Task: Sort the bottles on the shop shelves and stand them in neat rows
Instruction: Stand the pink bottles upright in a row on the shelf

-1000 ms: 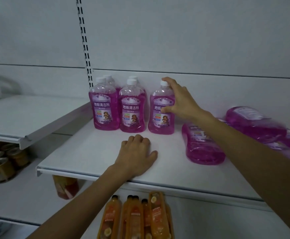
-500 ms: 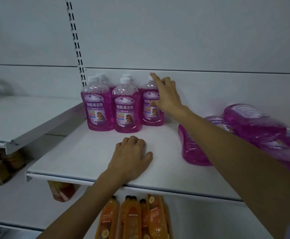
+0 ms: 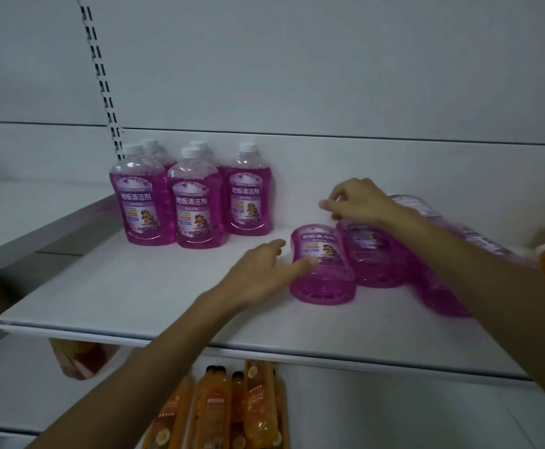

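L hand (image 3: 260, 273) on sideways bottle (image 3: 324, 277)

left hand (image 3: 261, 275) reaches forward, fingers straight; right hand (image 3: 358, 202) hovers, fingers loosely curled.

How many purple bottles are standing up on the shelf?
5 purple bottles stand: two in front, two behind them, one to their right. More may hide behind.
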Tool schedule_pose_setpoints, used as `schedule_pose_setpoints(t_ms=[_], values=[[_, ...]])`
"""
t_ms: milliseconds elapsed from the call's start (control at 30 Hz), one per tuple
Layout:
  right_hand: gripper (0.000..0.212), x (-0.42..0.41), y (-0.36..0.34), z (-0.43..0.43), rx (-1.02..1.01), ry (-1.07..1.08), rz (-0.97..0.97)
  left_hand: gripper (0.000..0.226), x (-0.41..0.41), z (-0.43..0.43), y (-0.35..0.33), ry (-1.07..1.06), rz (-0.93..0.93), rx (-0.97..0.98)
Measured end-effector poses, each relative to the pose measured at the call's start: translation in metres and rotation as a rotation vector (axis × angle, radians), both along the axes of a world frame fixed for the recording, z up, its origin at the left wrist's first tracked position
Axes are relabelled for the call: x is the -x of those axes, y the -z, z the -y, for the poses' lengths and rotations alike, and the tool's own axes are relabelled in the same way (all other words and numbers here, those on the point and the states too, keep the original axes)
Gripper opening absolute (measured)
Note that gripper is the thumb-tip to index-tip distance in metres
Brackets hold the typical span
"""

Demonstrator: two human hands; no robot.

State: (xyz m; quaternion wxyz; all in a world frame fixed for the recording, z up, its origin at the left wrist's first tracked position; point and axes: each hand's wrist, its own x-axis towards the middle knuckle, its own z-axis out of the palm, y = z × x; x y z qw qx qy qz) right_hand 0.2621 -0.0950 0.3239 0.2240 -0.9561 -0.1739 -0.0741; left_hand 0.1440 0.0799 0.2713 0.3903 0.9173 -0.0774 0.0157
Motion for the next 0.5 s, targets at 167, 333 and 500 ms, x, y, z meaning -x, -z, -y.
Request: schedule_pose_setpoints(t_ms=[167,333,500], values=[[0.061,0.01,0.019,-0.014,0.345,-0.017,-0.144,0.066,-0.004,0.027,0.017,-0.017,0.039,0.102],[0.07,0.017,0.021,-0.025,0.387,0.021,-0.169,0.059,0.002,0.024,0.027,0.001,0.029,0.246],[0.071,0.017,0.032,-0.029,-0.035,-0.016,-0.155,0.051,0.002,0.016,0.026,0.05,-0.02,0.456]])
